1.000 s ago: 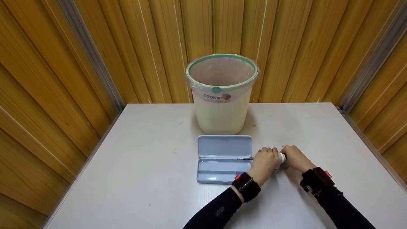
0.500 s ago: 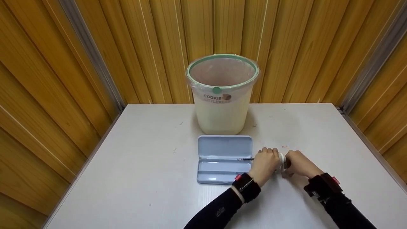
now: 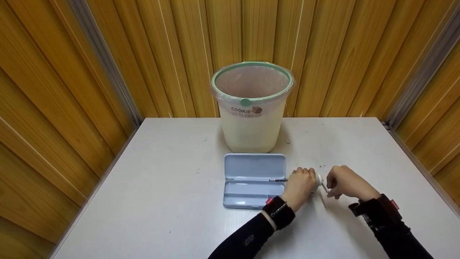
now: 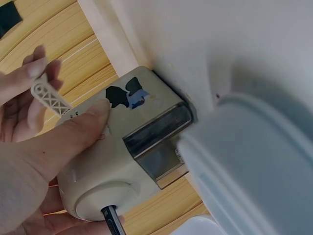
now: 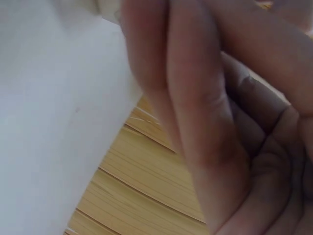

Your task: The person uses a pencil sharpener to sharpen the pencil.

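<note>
Just right of the open pencil case, a small cream-white pencil sharpener [image 3: 317, 180] is sitting on the bench [image 3: 161, 201], with a pencil [image 3: 278, 180] pushed into its round end. The left hand [image 3: 301, 185] is wrapping its grip around the sharpener's body; in the left wrist view the thumb [image 4: 73, 132] is pressing flat along the sharpener's [image 4: 122, 147] side, beside a dark blue sticker and a shiny metal clip, and the pencil's dark tip [image 4: 113, 220] is entering the round cap at the bottom. The right hand [image 3: 344, 181] is pinching a thin, pale lattice-patterned crank handle [image 3: 324, 187] that juts from the sharpener's right end. The same handle [image 4: 51, 98] is showing in the left wrist view, held between fingertips. From the right wrist view only curled fingers [image 5: 195, 122] are filling the frame, too close to make out what they are clamping.

Both forearms are wearing dark sleeves and black wrist straps with small red tabs. The pale blue pencil case [image 3: 254, 180] is lying open, its lid folded back toward the far side, and the pencil is reaching across its right edge. Behind the case, near the far edge of the bench, a cream waste bin [image 3: 251, 122] with a green rim is standing upright, lined with a clear bag and printed with the word COOKIE. Ribbed yellow-brown wall panels [image 3: 107, 54] are enclosing the bench on three sides.
</note>
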A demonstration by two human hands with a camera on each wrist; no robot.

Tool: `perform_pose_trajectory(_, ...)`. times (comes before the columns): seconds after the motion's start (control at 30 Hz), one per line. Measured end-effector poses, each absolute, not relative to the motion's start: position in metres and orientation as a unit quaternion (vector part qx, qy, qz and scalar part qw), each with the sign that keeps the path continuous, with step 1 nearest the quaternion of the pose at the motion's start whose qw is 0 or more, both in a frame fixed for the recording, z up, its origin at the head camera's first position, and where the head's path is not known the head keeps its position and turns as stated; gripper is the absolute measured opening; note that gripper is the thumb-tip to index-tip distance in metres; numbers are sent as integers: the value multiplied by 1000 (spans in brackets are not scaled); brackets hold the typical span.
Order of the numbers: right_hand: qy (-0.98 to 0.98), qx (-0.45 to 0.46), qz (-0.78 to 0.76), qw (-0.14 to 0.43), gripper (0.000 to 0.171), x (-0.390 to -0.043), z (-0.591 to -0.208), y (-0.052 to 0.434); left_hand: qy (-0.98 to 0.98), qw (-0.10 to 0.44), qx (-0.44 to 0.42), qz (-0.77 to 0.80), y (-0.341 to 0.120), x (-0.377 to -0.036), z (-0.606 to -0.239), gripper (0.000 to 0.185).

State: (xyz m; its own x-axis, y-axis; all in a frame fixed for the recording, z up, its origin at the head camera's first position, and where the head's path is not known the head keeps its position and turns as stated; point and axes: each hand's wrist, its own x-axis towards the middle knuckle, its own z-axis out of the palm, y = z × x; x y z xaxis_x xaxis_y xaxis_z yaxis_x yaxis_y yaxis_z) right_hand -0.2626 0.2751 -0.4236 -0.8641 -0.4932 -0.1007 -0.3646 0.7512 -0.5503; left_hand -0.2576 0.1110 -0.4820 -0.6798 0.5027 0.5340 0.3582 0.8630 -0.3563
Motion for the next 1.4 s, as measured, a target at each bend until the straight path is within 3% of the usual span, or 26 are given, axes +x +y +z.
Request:
perform_pose_trajectory(0.23, 942, -217, -244, 83, 15, -263, -410, 273, -912, 319, -236, 107, 113, -257, -483, 12)
perform_pose_trajectory(0.5, 956, -195, -221, -6, 14, -272, -406, 268, -913, 310, -240, 108, 114, -258, -483, 13)
perform_pose_trajectory(0.9, 953, -179, -224, -102, 6, -302, -431, 260, -907, 329, -241, 103, 110, -260, -483, 15)
perform_pose_trajectory(1.07, 950, -177, -234, -106, 6, -314, -453, 263, -912, 315, -243, 102, 109, -259, -482, 19)
perform_pose_trajectory(1.4, 946, -194, -250, -62, 11, -319, -478, 270, -913, 312, -244, 94, 111, -259, -483, 18)
